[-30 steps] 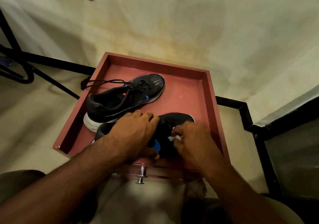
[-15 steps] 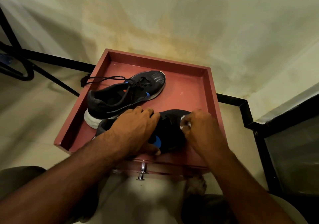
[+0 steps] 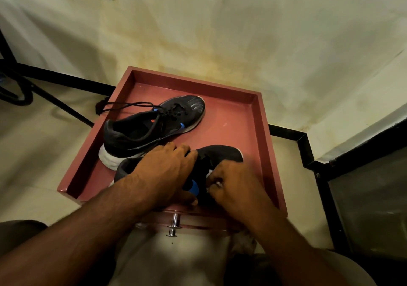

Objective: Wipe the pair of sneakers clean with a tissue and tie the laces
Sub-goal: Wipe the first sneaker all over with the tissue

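Pinching a scrap of white tissue (image 3: 211, 176) between curled right fingertips (image 3: 217, 185), pressed against the side of the near black sneaker (image 3: 222, 156) just beside its blue tab (image 3: 194, 188). Gripping that same sneaker from above with the left hand (image 3: 164, 173), fingers (image 3: 187, 151) draped over the tongue and laces, thumb tucked down the near flank, apparently to brace it. Running from the heel under the left wrist out to the toe ahead of and a little rightward of both sets of fingers, so probably wiping along that long axis, toeward or back, with the right hand (image 3: 236, 188) the nearer one for the exposed side and toe. Lying just beyond the left knuckles, touching or nearly touching the near shoe at the heel end: the far black sneaker (image 3: 152, 129), white sole turned this way, toe angled away to the right, laces (image 3: 125, 105) untied and trailing over the left rim. Boxed in by the red tray (image 3: 248, 118): right wall close beside the right hand, near wall under both wrists, open floor ahead of the toe toward the far wall. Below the near wall, a metal knob (image 3: 174, 227). Risk, as a guess: right knuckles striking the right wall on a wide stroke.
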Action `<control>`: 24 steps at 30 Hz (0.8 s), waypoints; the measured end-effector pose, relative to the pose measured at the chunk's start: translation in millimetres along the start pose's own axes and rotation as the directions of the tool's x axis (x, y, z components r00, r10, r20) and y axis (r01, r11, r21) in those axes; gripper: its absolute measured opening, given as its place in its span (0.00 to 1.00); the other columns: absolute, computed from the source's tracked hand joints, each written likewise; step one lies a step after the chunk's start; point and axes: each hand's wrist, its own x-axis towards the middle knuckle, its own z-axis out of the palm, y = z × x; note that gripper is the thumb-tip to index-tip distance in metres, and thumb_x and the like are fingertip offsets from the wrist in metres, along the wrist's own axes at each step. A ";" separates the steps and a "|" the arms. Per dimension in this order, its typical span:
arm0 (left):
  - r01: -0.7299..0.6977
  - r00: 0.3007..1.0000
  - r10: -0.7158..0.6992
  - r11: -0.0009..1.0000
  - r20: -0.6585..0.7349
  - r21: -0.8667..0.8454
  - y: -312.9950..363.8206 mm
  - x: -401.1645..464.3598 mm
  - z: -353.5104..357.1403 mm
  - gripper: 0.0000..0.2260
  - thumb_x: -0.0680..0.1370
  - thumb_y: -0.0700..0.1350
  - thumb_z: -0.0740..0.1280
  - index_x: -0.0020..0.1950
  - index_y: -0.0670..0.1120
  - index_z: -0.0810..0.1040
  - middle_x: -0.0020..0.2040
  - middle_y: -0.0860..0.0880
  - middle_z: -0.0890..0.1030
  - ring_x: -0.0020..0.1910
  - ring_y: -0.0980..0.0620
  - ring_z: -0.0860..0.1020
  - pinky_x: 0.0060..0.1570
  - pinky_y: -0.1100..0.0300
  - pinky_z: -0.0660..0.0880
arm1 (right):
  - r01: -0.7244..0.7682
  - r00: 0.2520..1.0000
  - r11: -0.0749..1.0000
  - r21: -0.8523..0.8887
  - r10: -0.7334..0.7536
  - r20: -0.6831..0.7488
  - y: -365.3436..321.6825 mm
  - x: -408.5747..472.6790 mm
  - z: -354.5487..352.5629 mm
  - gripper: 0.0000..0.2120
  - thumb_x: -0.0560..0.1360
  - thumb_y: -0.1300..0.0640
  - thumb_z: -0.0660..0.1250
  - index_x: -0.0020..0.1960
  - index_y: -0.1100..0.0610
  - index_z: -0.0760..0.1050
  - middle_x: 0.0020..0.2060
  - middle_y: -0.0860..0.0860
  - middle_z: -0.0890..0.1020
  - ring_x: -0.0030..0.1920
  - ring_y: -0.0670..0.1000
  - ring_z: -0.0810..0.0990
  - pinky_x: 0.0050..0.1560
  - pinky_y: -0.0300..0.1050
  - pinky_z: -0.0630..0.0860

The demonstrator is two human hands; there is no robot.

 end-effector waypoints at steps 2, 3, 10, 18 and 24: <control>0.000 1.000 0.000 1.000 0.002 0.005 0.7 0.9 1.1 0.46 0.67 0.74 0.69 0.76 0.50 0.62 0.71 0.48 0.70 0.65 0.45 0.73 0.65 0.48 0.73 | -0.031 0.998 0.998 -0.045 0.034 0.061 -1.1 4.6 -1.4 0.10 0.82 0.55 0.66 0.60 0.52 0.84 0.58 0.49 0.81 0.54 0.48 0.80 0.58 0.43 0.79; -0.001 1.000 0.001 1.000 0.001 0.000 0.4 1.4 0.9 0.46 0.67 0.75 0.69 0.76 0.50 0.62 0.71 0.49 0.70 0.65 0.46 0.73 0.65 0.48 0.73 | -0.090 0.996 0.993 -0.075 0.090 0.003 2.7 10.6 -6.2 0.10 0.82 0.54 0.66 0.59 0.54 0.83 0.57 0.51 0.81 0.53 0.49 0.80 0.58 0.44 0.79; -0.002 1.000 0.002 1.000 0.007 -0.015 0.6 0.3 0.3 0.46 0.68 0.74 0.70 0.77 0.50 0.61 0.72 0.49 0.69 0.66 0.46 0.72 0.66 0.49 0.72 | -0.023 0.999 0.999 0.032 0.024 -0.026 3.6 3.6 3.3 0.08 0.79 0.53 0.70 0.55 0.53 0.84 0.52 0.48 0.83 0.45 0.43 0.77 0.43 0.30 0.72; -0.007 1.000 0.007 1.000 -0.002 -0.021 -0.1 0.1 0.7 0.47 0.67 0.74 0.69 0.77 0.50 0.61 0.72 0.49 0.70 0.65 0.46 0.72 0.65 0.48 0.72 | -0.073 0.978 0.989 0.129 0.096 -0.184 15.5 7.0 -2.7 0.10 0.76 0.55 0.73 0.54 0.48 0.74 0.46 0.45 0.80 0.44 0.45 0.79 0.40 0.32 0.72; -0.012 1.000 0.012 1.000 -0.009 -0.013 0.4 1.3 0.9 0.46 0.67 0.75 0.69 0.76 0.49 0.62 0.71 0.49 0.70 0.65 0.46 0.73 0.65 0.48 0.73 | -0.134 0.928 0.989 0.059 0.146 -0.342 26.4 17.0 -8.1 0.10 0.75 0.56 0.74 0.53 0.50 0.74 0.44 0.47 0.79 0.42 0.48 0.78 0.37 0.36 0.68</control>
